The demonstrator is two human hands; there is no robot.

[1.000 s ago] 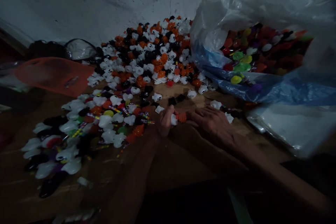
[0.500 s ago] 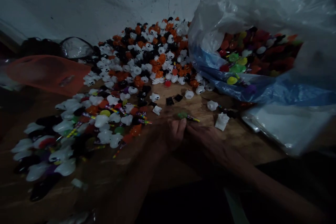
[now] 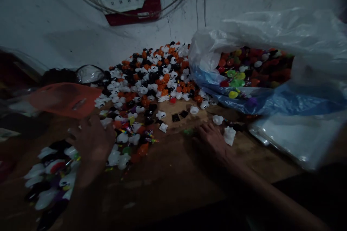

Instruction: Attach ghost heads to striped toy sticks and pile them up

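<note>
Over the near-left pile of white, black and orange pieces (image 3: 123,160) is my left hand (image 3: 93,144), fingers spread and slightly blurred, with nothing visibly gripped. My right hand (image 3: 213,139) rests low on the wooden table (image 3: 162,173). Its fingers curl down toward the wood, and whatever may be under the fingertips is hidden. A small blurred green piece (image 3: 187,131) lies just left of those fingers. To the right of that hand are a white rounded piece (image 3: 217,119) and a crumpled white piece (image 3: 229,135).
A large heap of small ghost and pumpkin figures (image 3: 154,68) lies against the wall. An open plastic bag (image 3: 208,79) of coloured pieces stands at the right, behind clear flat bags (image 3: 292,137). An orange bag (image 3: 65,99) lies at the left.
My hands have parted. The left has moved from the middle onto the left pile and spread its fingers; the right stays near the middle. The camera view has tilted up, showing more wall.
</note>
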